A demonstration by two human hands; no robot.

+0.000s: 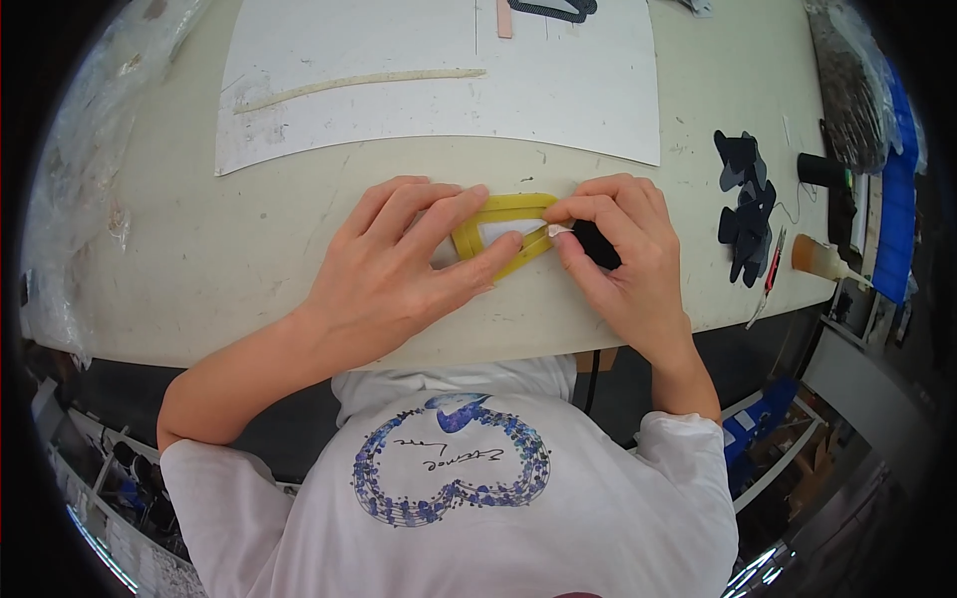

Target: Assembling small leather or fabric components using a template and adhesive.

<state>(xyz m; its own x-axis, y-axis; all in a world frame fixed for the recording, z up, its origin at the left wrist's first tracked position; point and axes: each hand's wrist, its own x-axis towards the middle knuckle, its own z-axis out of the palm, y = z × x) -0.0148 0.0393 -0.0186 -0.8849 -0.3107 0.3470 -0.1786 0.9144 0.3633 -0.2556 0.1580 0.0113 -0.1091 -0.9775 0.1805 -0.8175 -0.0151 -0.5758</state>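
Observation:
My left hand [389, 259] holds a yellow frame-shaped template [513, 202] against the table, fingers over its left side and thumb on its lower part. A white piece [501, 228] lies inside the frame. At the template's right corner, the thumb and forefinger of my right hand [628, 254] pinch a small, crumpled whitish bit [557, 230]. A black piece [596, 242] sits just right of the template, partly hidden by that hand.
A white board [399, 120] bears a pale strip [359, 80], pink strip [504, 20] and black shape [550, 8]. Rightward on the table [498, 334] are dark cut-outs [743, 204], a red knife [770, 274], a black cylinder [819, 169] and a glue pot [817, 257]. Clear plastic [75, 149] lies left.

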